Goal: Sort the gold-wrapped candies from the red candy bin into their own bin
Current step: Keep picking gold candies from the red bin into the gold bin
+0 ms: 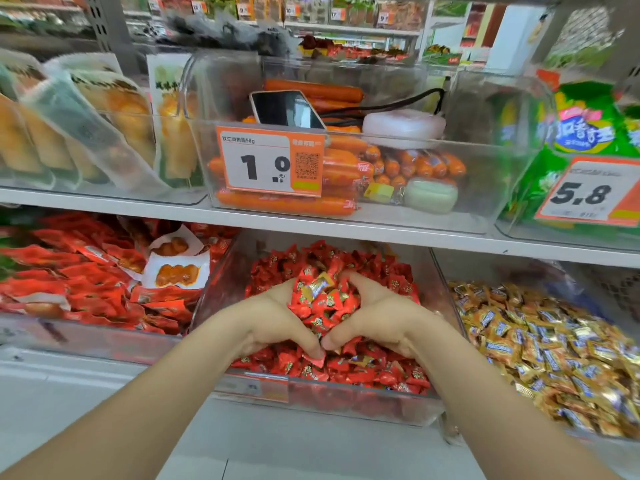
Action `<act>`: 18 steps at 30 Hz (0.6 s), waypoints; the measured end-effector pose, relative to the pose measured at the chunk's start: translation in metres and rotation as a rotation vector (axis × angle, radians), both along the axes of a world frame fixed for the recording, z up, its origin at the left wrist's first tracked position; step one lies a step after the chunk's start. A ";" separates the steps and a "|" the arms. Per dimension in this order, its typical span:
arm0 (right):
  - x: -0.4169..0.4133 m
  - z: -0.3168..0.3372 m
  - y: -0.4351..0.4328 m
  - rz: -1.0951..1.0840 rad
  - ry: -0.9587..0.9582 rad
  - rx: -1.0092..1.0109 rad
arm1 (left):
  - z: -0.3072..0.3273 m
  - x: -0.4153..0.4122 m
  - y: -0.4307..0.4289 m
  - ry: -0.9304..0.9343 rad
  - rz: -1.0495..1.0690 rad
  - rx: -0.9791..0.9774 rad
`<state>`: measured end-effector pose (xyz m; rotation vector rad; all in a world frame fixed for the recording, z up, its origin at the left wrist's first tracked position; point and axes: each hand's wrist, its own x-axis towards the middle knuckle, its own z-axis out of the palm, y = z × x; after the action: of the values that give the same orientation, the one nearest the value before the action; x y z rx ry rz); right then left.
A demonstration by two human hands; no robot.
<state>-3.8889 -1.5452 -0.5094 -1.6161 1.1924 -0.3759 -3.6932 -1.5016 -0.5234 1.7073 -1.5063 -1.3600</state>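
Note:
A clear bin (332, 400) on the lower shelf is full of red-wrapped candies (381, 372). Both my hands are plunged into it, cupped round a heap of red candies (322, 310) between them. My left hand (273, 317) curls round the heap's left side and my right hand (377, 313) round its right, with the thumbs meeting at the front. A gold-wrapped candy (317, 285) lies on top of the heap. Another gold one (362, 360) shows among the red candies near the front. To the right, a clear bin (446, 271) holds many gold-wrapped candies (540, 344).
Left of the red candy bin lies a bin of red snack packets (86, 278). The upper shelf carries a clear bin of orange sausages (346, 164) with a phone (287, 109) on top and a price tag (272, 161). Green bags (575, 133) stand at the upper right.

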 end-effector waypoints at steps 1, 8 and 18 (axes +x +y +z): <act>-0.003 0.003 0.002 0.022 0.031 -0.059 | 0.005 0.001 0.004 -0.001 -0.041 -0.027; -0.031 0.008 0.022 0.262 0.419 -0.503 | 0.023 0.016 0.025 -0.509 -0.259 -0.131; -0.019 0.010 0.034 0.205 0.314 -0.696 | 0.016 0.018 0.024 -0.583 -0.169 -0.374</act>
<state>-3.9082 -1.5108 -0.4995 -2.4507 1.1757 -0.4442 -3.6748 -1.4774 -0.5074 1.8387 -2.1007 -0.5975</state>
